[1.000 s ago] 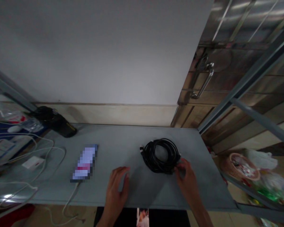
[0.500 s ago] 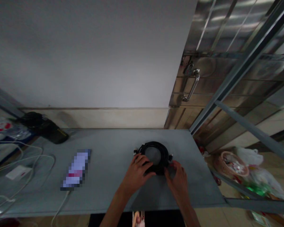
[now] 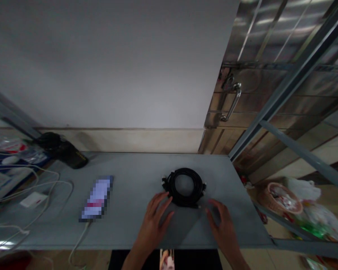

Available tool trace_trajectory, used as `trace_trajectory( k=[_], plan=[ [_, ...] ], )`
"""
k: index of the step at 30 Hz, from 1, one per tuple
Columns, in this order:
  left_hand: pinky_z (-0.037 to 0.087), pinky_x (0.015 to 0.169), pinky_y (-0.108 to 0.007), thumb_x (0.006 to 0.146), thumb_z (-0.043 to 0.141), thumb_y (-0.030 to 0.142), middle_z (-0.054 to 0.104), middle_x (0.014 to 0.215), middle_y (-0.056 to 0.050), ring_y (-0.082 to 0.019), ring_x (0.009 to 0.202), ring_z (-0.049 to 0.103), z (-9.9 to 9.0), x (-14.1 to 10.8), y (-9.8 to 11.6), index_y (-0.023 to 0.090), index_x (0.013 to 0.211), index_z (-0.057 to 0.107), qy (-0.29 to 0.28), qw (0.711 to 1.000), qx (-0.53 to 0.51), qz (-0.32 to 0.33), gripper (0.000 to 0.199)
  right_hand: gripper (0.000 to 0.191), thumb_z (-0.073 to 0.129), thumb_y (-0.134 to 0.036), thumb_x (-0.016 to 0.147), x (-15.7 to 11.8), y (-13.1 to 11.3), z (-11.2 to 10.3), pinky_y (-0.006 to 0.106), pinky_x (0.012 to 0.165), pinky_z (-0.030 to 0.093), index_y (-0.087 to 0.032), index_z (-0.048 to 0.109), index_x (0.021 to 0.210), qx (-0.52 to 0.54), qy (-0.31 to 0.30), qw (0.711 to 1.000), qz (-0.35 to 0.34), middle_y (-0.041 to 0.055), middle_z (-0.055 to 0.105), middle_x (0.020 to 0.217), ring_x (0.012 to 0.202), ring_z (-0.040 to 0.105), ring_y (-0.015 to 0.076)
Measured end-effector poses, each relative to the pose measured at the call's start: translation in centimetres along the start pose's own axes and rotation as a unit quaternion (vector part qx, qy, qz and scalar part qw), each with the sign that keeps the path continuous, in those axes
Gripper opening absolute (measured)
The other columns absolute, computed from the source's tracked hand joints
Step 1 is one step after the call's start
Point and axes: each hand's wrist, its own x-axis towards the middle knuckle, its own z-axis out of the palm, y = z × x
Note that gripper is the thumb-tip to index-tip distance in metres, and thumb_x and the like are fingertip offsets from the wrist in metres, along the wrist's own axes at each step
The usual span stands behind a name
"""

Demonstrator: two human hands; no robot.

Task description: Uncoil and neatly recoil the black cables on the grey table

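A coiled black cable [image 3: 197,186] with metal-tipped connectors lies in a ring on the grey tabletop [image 3: 135,202]. My left hand [image 3: 155,219] is at the coil's lower left, fingers apart, its fingertips close to the ring; whether they touch it I cannot tell. To the lower right of the coil is my right hand [image 3: 221,221], thumb and fingers spread, with nothing between them. A short cable end points toward it from the bottom of the ring.
At left lie a phone [image 3: 97,198] with a charging cord, a white adapter [image 3: 33,200], loose white cables and a black bottle-like object [image 3: 73,155]. Grey metal posts [image 3: 284,93] frame the right side; beyond them sits a basket [image 3: 283,198] among plastic bags.
Both hands have let go of the cable coil and drawn back from it, the left down and leftward, the right to the right. The view has shifted slightly.
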Motion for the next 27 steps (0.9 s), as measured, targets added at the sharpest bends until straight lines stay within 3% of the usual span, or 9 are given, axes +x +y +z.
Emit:
trace_trajectory(
  k=[5,9,12,18,27],
  plan=[
    [0.063,0.109,-0.049,0.112,0.064,0.024,0.074,0.136,-0.011,-0.029,0.127,0.072,-5.0,-4.8,-4.3,0.030,0.147,0.066,0.068,0.993,0.053,-0.076,0.035,0.038,0.059,-0.058,0.115,-2.0,2.6,-3.8,0.049,0.100,0.052,-0.023,0.071,0.124,-0.139,0.081,0.982,-0.098,0.0114,0.080,0.114,0.108,0.072,0.0326],
    [0.062,0.102,-0.052,0.113,0.062,0.030,0.073,0.128,-0.012,-0.032,0.116,0.073,-7.3,-7.4,-7.3,0.025,0.138,0.068,0.123,0.976,0.124,-0.127,0.027,0.041,0.057,-0.059,0.115,-1.8,2.6,-4.7,0.046,0.093,0.051,-0.020,0.070,0.116,-0.181,0.142,0.971,-0.073,0.0132,0.078,0.104,0.097,0.071,0.0325],
    [0.060,0.097,-0.052,0.112,0.063,0.028,0.075,0.119,-0.013,-0.033,0.110,0.074,-7.3,-7.8,-7.6,0.022,0.129,0.069,0.150,0.963,0.172,-0.142,0.018,0.035,0.057,-0.053,0.116,-1.5,1.6,-4.3,0.044,0.090,0.050,-0.021,0.070,0.112,-0.213,0.157,0.961,-0.075,0.0120,0.078,0.100,0.093,0.070,0.0317],
    [0.055,0.091,-0.049,0.109,0.066,0.020,0.078,0.109,-0.010,-0.032,0.100,0.073,-6.6,-7.0,-6.9,0.023,0.120,0.070,0.134,0.959,0.224,-0.108,0.012,0.018,0.064,-0.037,0.113,-1.7,0.7,-3.9,0.040,0.086,0.050,-0.020,0.069,0.109,-0.227,0.185,0.947,-0.133,0.0100,0.077,0.097,0.088,0.071,0.0274],
    [0.053,0.090,-0.047,0.109,0.066,0.021,0.079,0.107,-0.010,-0.031,0.099,0.073,-6.9,-7.0,-6.7,0.023,0.117,0.071,0.133,0.959,0.224,-0.110,0.009,0.017,0.066,-0.036,0.113,-1.8,0.9,-4.1,0.039,0.084,0.052,-0.020,0.070,0.108,-0.223,0.181,0.947,-0.147,0.0092,0.078,0.096,0.085,0.072,0.0263]
  ],
)
